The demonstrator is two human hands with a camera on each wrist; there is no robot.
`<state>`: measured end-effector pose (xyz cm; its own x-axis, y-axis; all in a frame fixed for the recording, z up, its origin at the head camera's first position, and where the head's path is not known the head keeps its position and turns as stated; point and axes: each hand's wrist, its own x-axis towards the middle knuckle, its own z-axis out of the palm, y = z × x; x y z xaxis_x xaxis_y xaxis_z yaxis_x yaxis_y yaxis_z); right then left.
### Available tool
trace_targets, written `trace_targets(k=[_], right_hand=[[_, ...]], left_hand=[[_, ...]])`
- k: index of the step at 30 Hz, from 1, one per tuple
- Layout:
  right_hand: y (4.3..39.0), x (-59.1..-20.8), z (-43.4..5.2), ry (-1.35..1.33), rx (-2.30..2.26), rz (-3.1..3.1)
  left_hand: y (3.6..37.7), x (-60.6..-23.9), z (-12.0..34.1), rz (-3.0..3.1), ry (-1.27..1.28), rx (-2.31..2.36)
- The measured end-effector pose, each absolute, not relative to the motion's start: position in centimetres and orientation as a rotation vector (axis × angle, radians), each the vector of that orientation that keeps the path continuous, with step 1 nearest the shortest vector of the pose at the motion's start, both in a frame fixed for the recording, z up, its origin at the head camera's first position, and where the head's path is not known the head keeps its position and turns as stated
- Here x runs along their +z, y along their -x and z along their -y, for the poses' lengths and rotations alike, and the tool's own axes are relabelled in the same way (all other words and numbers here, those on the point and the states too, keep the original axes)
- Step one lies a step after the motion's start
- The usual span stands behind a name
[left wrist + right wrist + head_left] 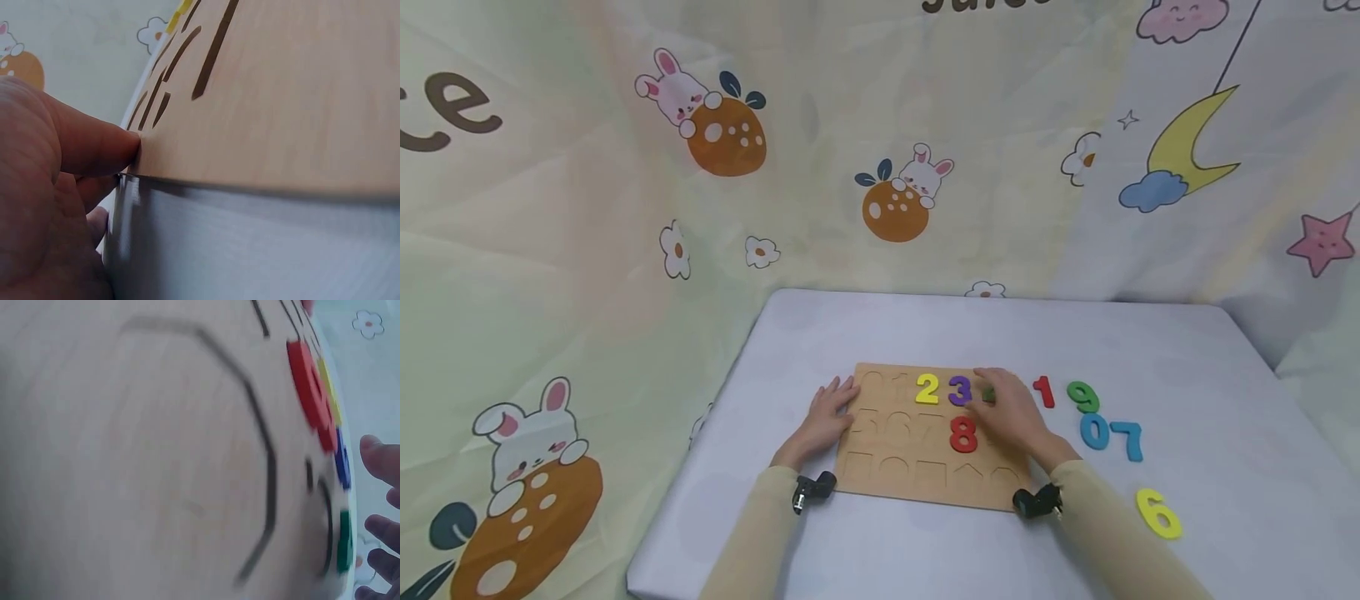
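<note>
A wooden number board with cut number outlines lies on the table. My left hand rests at its left edge; in the left wrist view the thumb touches the top close to the rim. Over the board's upper right hovers my right hand, fingers apart and holding nothing. Beside its fingertips sits a green number piece, partly hidden by the hand. To the left of that are a purple 3 and a yellow 2. In the middle row sits a red 8.
Right of the board lie loose numbers: a red 1, green 9, blue 0, blue 7 and yellow 6. The white table backs onto a printed cloth.
</note>
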<state>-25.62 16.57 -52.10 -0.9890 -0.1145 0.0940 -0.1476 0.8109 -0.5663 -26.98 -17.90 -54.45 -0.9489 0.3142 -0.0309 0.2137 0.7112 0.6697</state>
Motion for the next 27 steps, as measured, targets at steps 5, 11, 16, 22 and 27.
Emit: trace_targets(k=[5, 11, 16, 22, 27], right_hand=[[25.5, -52.4, -19.0, -0.157, 0.868, 2.929], [25.4, -52.3, -22.1, -0.077, 0.788, 2.920], [25.3, -51.8, -24.5, -0.106, 0.733, 2.950], [25.4, -51.4, -26.1, -0.165, 0.711, 3.052], [25.6, -51.8, -26.9, -0.183, 0.729, 3.085]], left_hand=[[27.1, -54.5, 17.9, -2.777, -0.439, 1.064], [27.2, -54.6, 17.9, -2.781, -0.430, 1.053], [27.0, -54.4, 17.9, -2.774, -0.426, 1.073], [27.1, -54.5, 18.0, -2.770, -0.419, 1.083], [27.4, -55.0, 18.1, -2.769, -0.395, 1.078]])
